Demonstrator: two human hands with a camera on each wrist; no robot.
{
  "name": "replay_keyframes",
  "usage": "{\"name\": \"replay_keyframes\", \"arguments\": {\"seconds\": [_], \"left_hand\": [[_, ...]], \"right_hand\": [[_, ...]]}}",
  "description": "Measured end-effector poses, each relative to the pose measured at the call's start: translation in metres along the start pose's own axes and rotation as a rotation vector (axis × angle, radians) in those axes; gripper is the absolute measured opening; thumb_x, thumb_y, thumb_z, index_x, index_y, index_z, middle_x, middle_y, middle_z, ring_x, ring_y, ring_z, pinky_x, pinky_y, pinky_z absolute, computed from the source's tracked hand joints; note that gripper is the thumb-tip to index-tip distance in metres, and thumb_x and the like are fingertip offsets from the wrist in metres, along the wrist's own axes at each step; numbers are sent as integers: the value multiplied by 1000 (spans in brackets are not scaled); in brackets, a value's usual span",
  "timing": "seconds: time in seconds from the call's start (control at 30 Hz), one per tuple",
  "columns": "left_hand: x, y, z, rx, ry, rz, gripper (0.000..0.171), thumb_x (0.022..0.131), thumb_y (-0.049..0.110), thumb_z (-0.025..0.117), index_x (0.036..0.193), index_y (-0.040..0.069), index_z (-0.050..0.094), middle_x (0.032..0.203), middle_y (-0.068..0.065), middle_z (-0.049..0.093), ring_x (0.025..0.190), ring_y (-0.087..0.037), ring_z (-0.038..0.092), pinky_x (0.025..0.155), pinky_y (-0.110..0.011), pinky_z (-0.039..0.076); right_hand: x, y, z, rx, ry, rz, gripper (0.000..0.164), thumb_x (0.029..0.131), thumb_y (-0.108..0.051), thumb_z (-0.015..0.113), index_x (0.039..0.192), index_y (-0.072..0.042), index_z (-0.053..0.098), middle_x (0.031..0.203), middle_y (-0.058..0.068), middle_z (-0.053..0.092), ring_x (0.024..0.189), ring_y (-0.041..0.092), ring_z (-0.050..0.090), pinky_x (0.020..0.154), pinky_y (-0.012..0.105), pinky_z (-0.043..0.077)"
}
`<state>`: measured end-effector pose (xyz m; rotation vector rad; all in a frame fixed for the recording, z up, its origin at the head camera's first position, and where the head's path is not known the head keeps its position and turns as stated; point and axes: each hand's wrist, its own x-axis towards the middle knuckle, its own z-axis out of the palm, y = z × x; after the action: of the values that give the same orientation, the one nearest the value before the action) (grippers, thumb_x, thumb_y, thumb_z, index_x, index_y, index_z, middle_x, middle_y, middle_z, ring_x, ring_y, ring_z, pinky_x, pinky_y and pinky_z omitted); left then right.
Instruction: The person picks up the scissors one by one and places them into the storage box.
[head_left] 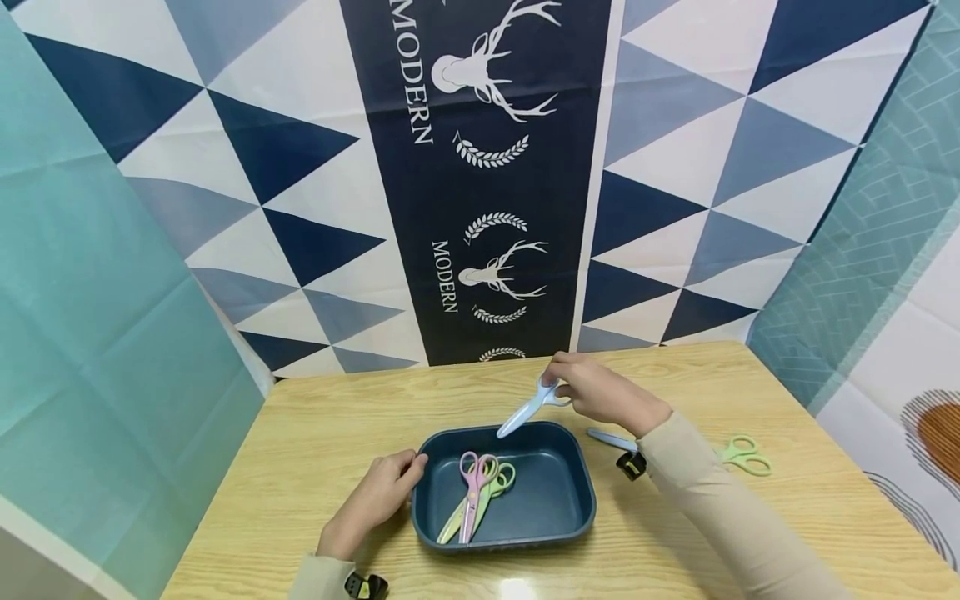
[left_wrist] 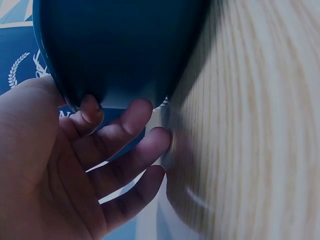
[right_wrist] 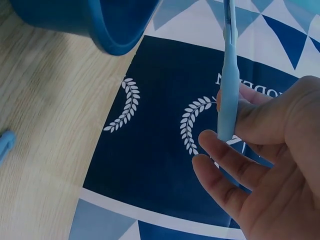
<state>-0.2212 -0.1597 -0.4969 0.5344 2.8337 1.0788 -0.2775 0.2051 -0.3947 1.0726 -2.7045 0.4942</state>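
Note:
My right hand (head_left: pixel 600 390) pinches light blue scissors (head_left: pixel 525 412) by the handles. Their blades tilt down toward the back rim of a dark blue tray (head_left: pixel 540 533). In the right wrist view the scissors (right_wrist: pixel 229 92) appear edge-on between thumb and fingers, with the other fingers loosely bent. My left hand (head_left: pixel 381 492) holds the tray's left rim; in the left wrist view its fingertips (left_wrist: pixel 137 112) lie along the tray's outer wall. Inside the tray, pink scissors (head_left: pixel 472 496) lie across green scissors (head_left: pixel 491 492), both on the left side.
More blue scissors (head_left: pixel 611 439) lie on the wooden table (head_left: pixel 337 417) to the right of the tray, partly hidden by my right wrist. Farther right are green scissors (head_left: pixel 742 456), partly covered by the sleeve. A patterned cloth (head_left: pixel 510 183) hangs behind the table.

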Motion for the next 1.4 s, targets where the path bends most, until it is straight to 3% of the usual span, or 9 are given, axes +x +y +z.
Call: {"name": "replay_keyframes", "arguments": {"seconds": [0.93, 1.4], "left_hand": [[0, 0, 0, -11, -5, -12, 44, 102, 48, 37, 74, 18, 53, 60, 6, 52, 51, -9, 49, 49, -23, 40], [0, 0, 0, -12, -6, -12, 44, 102, 48, 37, 75, 18, 53, 60, 7, 51, 51, -9, 48, 48, -23, 40]], "right_hand": [[8, -20, 7, 13, -38, -36, 22, 84, 5, 69, 100, -11, 70, 100, -2, 62, 94, 12, 59, 83, 28, 54], [14, -32, 18, 25, -49, -100, 20, 84, 3, 69, 100, -10, 70, 99, 0, 63, 92, 12, 60, 82, 29, 53]]}}
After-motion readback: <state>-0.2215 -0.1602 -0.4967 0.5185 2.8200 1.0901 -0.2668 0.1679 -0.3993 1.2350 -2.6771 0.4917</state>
